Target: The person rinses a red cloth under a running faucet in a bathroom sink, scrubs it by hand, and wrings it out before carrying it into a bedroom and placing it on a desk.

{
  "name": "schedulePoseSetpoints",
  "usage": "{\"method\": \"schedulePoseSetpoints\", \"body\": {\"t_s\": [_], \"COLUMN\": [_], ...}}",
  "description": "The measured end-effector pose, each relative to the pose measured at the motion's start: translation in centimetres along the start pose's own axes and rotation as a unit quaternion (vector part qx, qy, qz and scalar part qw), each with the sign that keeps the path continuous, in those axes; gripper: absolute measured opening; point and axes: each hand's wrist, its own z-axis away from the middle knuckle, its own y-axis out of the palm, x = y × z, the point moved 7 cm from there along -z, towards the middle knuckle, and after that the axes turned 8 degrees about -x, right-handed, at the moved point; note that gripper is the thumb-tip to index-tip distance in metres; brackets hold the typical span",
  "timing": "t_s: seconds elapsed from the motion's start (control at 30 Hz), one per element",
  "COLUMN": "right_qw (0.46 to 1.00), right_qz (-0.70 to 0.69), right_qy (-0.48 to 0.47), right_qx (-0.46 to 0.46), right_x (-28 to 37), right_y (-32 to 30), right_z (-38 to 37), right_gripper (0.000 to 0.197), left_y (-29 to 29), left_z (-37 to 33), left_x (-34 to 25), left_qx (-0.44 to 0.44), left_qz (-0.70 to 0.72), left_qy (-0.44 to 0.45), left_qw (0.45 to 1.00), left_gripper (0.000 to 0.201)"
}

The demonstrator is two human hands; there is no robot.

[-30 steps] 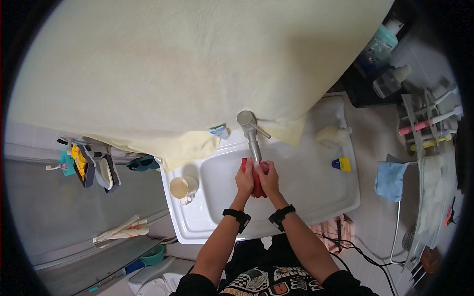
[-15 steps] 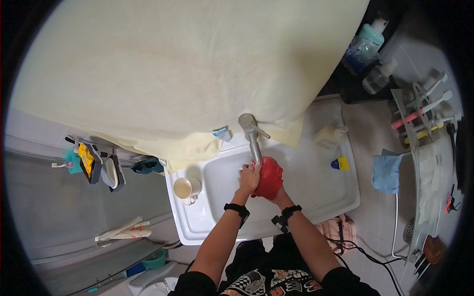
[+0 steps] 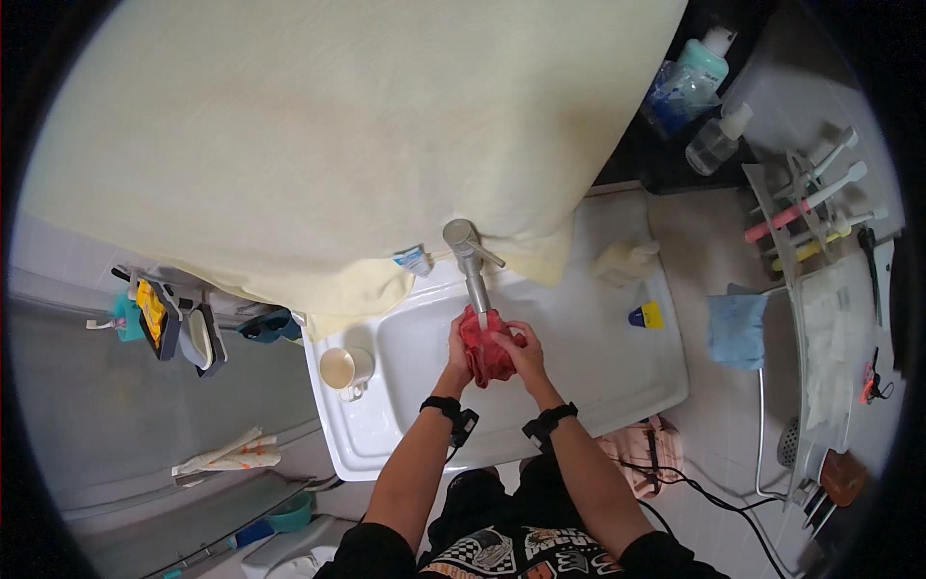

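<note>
A wet-looking, crumpled red cloth is bunched beneath the spout of the metal faucet, over the white sink. On its left edge my left hand is closed, fingers partly hidden by the fabric. From the other side my right hand grips it, thumb and fingers bent over the top. Whether water is running from the spout is hard to make out.
A cream cup stands on the sink's left ledge. To the right are a pale soap bottle and a small yellow-and-blue container. Behind the faucet hangs a large pale yellow cloth, with a small tube beside it.
The red cloth has gone from spread around my right hand to a tighter bunch under the spout. My right hand has come out from behind it, and the whole view has shifted slightly.
</note>
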Motion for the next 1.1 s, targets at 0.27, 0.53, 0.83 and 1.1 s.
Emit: {"method": "schedulePoseSetpoints", "body": {"t_s": [0.27,0.53,0.83,1.1], "right_qw": [0.877,0.874,0.948,0.974], "right_qz": [-0.461,-0.468,-0.315,-0.200], "right_qy": [0.097,0.035,-0.006,-0.031], "right_qx": [0.096,0.125,0.039,-0.102], "right_x": [-1.5,1.6,3.9,0.5], "right_y": [1.6,2.5,3.8,3.2], "right_z": [-3.6,-4.5,-2.9,-2.8], "right_gripper": [0.053,0.053,0.058,0.055], "left_y": [3.4,3.4,2.0,2.6], "left_z": [-0.4,-1.4,-0.4,0.6], "left_x": [0.3,0.4,-2.4,-1.6], "left_qx": [-0.010,-0.071,-0.158,-0.242], "left_qz": [-0.029,-0.063,-0.263,-0.455], "left_qy": [0.060,0.074,0.193,0.297], "left_qw": [0.998,0.993,0.932,0.804], "left_gripper": [0.050,0.056,0.051,0.049]}}
